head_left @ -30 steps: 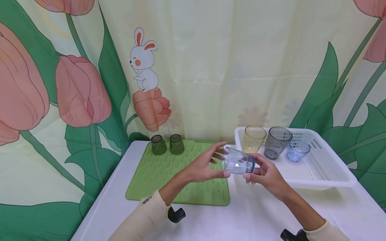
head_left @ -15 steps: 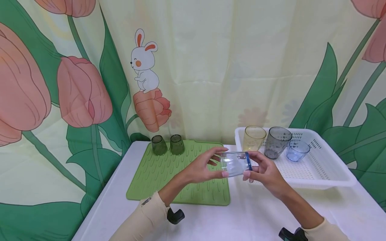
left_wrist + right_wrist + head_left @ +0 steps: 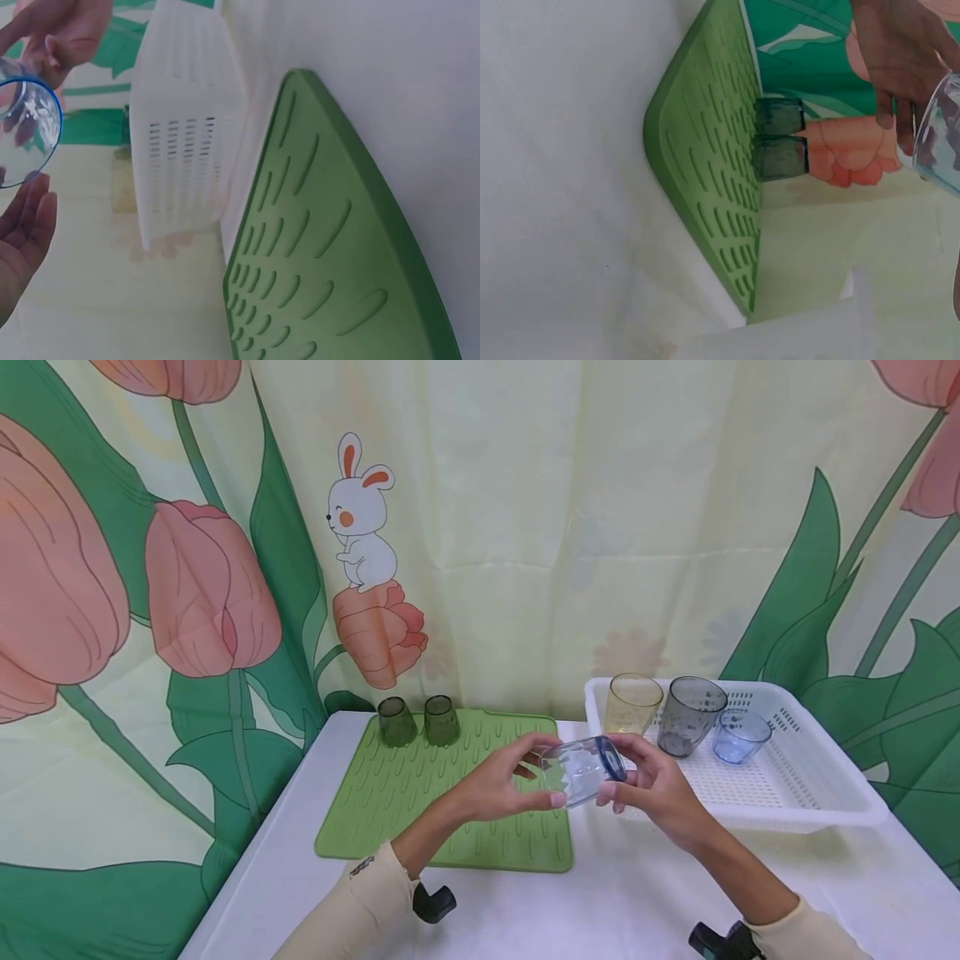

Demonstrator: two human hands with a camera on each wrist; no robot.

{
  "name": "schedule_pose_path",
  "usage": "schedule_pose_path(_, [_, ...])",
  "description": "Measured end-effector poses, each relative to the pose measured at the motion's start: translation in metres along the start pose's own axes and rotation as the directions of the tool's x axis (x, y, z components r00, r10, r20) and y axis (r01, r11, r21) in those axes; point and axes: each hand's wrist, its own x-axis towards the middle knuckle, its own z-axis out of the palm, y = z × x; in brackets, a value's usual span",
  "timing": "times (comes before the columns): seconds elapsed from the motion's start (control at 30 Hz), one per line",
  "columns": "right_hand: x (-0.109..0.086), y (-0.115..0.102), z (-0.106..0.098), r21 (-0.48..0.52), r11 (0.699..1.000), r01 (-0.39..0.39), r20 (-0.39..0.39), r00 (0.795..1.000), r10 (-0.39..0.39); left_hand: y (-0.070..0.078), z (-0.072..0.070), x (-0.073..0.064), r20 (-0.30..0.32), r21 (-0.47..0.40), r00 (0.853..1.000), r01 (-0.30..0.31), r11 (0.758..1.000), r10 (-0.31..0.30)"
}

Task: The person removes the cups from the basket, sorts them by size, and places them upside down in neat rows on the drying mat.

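Both hands hold a clear bluish drinking glass [image 3: 576, 774] on its side, raised in front of the basket and near the mat's right edge. My left hand [image 3: 491, 787] spans one end, thumb below and fingers above. The thick dark-blue end is gripped by my right hand [image 3: 660, 787], thumb in front. In the left wrist view, the blue-edged mouth of the glass [image 3: 30, 124] faces the left fingertips [image 3: 37, 195], which are right at the rim. Only part of the glass [image 3: 941, 146] shows in the right wrist view.
Two dark green glasses, one [image 3: 397, 724] beside the other [image 3: 441, 723], stand at the back of a green ridged mat [image 3: 450, 843]. At right, a white perforated basket [image 3: 817, 817] holds a yellow glass [image 3: 628, 714], a grey glass [image 3: 688, 720] and a small blue cup [image 3: 741, 739]. Behind hangs a printed curtain [image 3: 510, 527].
Between the hands, the glass has turned, its dark-blue end rising and swinging to face the head camera more. Both hands have shifted slightly left with it.
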Motion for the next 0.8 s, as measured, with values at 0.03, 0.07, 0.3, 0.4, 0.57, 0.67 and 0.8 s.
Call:
schedule_pose_path(0.03, [0.001,0.000,0.001,-0.006,1.000,-0.002,-0.003,1.000,0.002,0.000,0.000,-0.001,0.000,-0.001,1.000,0.000,1.000,0.000])
schedule_pose_path(0.07, [0.002,-0.001,0.002,-0.012,1.000,-0.002,-0.005,1.000,0.002,-0.001,0.000,-0.001,0.000,-0.009,1.000,-0.002,1.000,0.002])
schedule_pose_path(0.3, [0.010,-0.003,0.007,-0.042,0.999,-0.011,0.014,1.000,0.012,-0.006,-0.002,-0.006,0.012,-0.029,1.000,0.003,1.000,-0.002])
schedule_pose_path(0.4, [0.015,-0.003,0.010,-0.087,0.995,-0.040,0.017,0.999,0.042,-0.009,-0.003,-0.011,0.019,-0.036,1.000,0.009,0.999,-0.008])
schedule_pose_path(0.57, [0.024,-0.006,0.016,-0.170,0.982,-0.080,0.007,0.997,0.082,-0.015,-0.004,-0.021,0.009,-0.047,0.999,0.036,0.998,-0.035])
schedule_pose_path(0.67, [0.031,-0.007,0.018,-0.192,0.977,-0.092,0.005,0.996,0.095,-0.020,-0.005,-0.027,-0.021,-0.050,0.998,0.060,0.997,-0.061])
schedule_pose_path(0.8, [0.041,-0.007,0.019,-0.201,0.974,-0.104,0.008,0.994,0.108,-0.027,-0.008,-0.035,-0.069,-0.063,0.995,0.071,0.996,-0.075])
